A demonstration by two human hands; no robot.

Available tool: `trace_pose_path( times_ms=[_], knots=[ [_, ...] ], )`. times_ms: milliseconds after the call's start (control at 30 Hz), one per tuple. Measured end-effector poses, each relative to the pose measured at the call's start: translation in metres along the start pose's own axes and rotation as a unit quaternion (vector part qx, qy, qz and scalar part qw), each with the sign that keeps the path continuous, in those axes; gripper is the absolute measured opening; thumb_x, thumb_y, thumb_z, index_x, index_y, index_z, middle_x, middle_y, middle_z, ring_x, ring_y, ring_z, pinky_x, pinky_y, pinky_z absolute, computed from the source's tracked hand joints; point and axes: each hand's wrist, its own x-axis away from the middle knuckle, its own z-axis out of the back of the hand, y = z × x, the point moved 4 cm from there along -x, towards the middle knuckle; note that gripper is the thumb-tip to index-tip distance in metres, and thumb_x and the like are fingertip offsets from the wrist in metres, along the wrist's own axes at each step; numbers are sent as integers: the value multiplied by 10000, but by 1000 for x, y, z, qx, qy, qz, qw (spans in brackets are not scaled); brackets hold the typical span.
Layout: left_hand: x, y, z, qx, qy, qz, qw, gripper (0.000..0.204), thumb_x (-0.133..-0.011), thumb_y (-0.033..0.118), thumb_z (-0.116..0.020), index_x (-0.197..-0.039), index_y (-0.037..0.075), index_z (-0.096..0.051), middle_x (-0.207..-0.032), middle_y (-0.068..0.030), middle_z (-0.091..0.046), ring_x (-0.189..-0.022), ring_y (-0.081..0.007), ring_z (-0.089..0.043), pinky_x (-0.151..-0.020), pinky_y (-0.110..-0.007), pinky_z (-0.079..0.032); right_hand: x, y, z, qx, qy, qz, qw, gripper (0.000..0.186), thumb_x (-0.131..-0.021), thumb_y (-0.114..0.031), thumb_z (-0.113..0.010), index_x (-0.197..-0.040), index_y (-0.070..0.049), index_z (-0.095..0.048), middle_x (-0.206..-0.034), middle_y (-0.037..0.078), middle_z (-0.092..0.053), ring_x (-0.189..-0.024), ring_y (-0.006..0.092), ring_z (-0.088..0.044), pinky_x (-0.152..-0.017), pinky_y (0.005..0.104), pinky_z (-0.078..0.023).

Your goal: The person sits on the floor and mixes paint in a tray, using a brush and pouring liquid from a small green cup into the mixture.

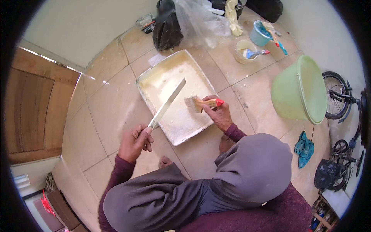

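My left hand (135, 141) grips the near end of a long, flat, pale strip (170, 101). It slants up and to the right over a shallow rectangular tray (193, 132). Cream-coloured material, apparently paint, coats the tray's inside. In my right hand (221, 116) is a paintbrush (199, 103) with a wooden handle and a red end. Its bristles point left, above the tray and apart from the strip. The tray lies at an angle on the tiled floor, in front of my bare feet.
Far right stand a small cream tub (242, 58) and a blue pot (259, 38), both with brushes. A large pale green bucket (288, 92), a bicycle wheel (337, 95) and a teal cloth (304, 150) are at right. Plastic bags (167, 33) lie beyond; a wooden door (34, 108) is at left.
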Motion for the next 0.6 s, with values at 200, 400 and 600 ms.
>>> trace_pose_path(
  times_ms=[200,400,600],
  knots=[
    [-58,108,-40,15,-149,4,989,290,-952,228,-522,-1073,-34,-556,-833,-114,-671,-600,-148,-658,-481,-197,-468,30,26,9,-119,-2,-144,982,254,-836,-154,-644,-1030,1,-590,-870,88,-659,-773,144,-657,-601,260,-533],
    [-144,116,-150,56,-244,56,967,315,-948,222,-527,-1130,-35,-514,-918,-127,-671,-732,-167,-675,-556,-237,-502,48,44,10,-221,8,-178,959,241,-843,-134,-643,-1024,9,-573,-852,94,-662,-744,134,-652,-582,240,-522],
    [-184,114,-237,160,-256,71,951,254,-955,219,-516,-1101,11,-514,-932,-120,-672,-762,-154,-670,-619,-241,-504,55,39,21,-274,22,-170,946,230,-865,-138,-616,-1045,-5,-567,-888,92,-648,-775,120,-634,-615,241,-525]
  ],
)
